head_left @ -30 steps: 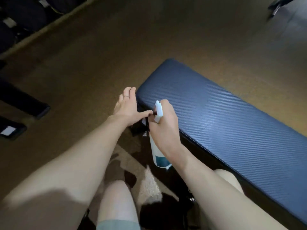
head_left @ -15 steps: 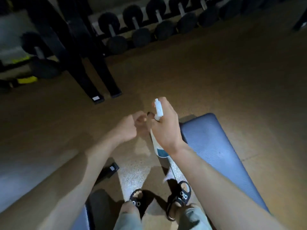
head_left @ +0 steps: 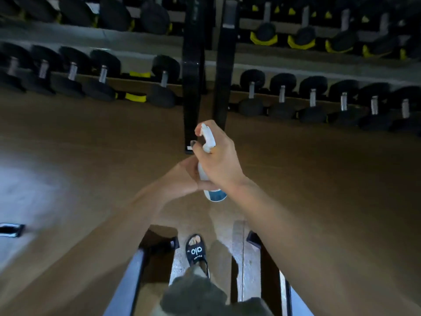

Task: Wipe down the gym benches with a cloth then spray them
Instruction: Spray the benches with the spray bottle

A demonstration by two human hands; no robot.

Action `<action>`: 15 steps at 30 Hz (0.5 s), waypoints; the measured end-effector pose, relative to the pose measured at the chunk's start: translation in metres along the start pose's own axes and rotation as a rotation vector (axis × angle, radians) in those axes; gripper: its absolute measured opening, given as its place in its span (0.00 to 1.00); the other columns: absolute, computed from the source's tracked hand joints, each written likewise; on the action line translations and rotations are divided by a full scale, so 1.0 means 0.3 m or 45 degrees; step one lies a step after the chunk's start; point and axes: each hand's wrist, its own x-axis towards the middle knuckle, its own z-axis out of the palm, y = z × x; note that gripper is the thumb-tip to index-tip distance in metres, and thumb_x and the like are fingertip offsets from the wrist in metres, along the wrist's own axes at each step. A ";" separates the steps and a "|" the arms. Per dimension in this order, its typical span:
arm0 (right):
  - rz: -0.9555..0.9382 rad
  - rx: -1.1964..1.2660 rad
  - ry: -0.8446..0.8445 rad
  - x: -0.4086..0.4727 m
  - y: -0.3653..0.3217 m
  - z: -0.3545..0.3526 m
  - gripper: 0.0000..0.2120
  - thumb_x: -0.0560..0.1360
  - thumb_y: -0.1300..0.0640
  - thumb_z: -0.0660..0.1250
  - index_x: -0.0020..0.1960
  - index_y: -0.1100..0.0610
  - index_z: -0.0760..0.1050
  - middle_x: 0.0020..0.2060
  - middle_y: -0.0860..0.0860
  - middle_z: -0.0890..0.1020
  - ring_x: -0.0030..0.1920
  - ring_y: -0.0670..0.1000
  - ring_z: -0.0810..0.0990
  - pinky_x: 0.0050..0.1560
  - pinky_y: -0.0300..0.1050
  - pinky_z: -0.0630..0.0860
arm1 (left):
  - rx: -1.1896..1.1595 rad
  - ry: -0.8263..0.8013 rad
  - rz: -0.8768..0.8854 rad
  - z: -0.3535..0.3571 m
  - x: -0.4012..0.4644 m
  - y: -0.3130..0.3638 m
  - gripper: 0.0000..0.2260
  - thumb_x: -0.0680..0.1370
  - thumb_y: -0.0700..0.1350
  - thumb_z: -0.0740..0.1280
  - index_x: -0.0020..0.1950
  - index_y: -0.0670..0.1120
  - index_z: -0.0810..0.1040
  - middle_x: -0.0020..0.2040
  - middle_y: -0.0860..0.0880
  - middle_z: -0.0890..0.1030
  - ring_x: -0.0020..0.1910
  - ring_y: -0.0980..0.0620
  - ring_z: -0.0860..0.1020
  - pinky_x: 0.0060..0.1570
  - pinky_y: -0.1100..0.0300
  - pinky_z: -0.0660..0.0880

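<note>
A white spray bottle [head_left: 208, 142] with a blue label near its base is held upright in the middle of the view. My right hand [head_left: 219, 160] is wrapped around its neck, index finger by the trigger and nozzle pointing left. My left hand [head_left: 189, 176] sits just behind and below, fingers curled around the bottle's lower body. The blue padded edge of one bench [head_left: 127, 281] shows at the bottom left, and the edge of another bench [head_left: 296, 302] at the bottom right. No cloth is visible.
I stand between the two benches, with one foot in a black sandal [head_left: 196, 249] on the brown floor. Two black rack uprights [head_left: 193, 87] rise straight ahead. Long racks hold several dumbbells [head_left: 282, 94] across the back. A small black-and-white object [head_left: 10, 230] lies at the left.
The view has swung up from the blue bench top to the dumbbell racks. My left hand went from open beside the bench to curled onto the bottle. The right hand kept its grip.
</note>
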 end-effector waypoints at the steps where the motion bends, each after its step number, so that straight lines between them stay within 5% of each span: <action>1: -0.010 0.003 -0.019 0.056 -0.030 0.045 0.08 0.79 0.62 0.69 0.56 0.53 0.74 0.50 0.46 0.79 0.50 0.46 0.79 0.51 0.43 0.79 | 0.018 0.053 -0.010 -0.067 0.006 0.000 0.25 0.73 0.37 0.77 0.69 0.44 0.75 0.49 0.61 0.78 0.44 0.68 0.77 0.41 0.78 0.71; 9: 0.007 -0.068 -0.250 0.457 -0.238 0.358 0.14 0.78 0.54 0.72 0.61 0.50 0.73 0.49 0.45 0.82 0.51 0.46 0.81 0.53 0.44 0.80 | 0.068 0.312 -0.099 -0.558 0.010 0.048 0.23 0.73 0.41 0.78 0.66 0.44 0.77 0.49 0.56 0.79 0.51 0.56 0.78 0.46 0.73 0.72; 15: -0.057 -0.124 -0.547 0.730 -0.326 0.658 0.16 0.78 0.52 0.71 0.63 0.48 0.73 0.46 0.46 0.84 0.49 0.47 0.83 0.55 0.49 0.81 | 0.007 0.523 -0.280 -0.905 0.040 -0.008 0.23 0.74 0.41 0.76 0.67 0.40 0.76 0.63 0.41 0.81 0.64 0.43 0.78 0.62 0.56 0.72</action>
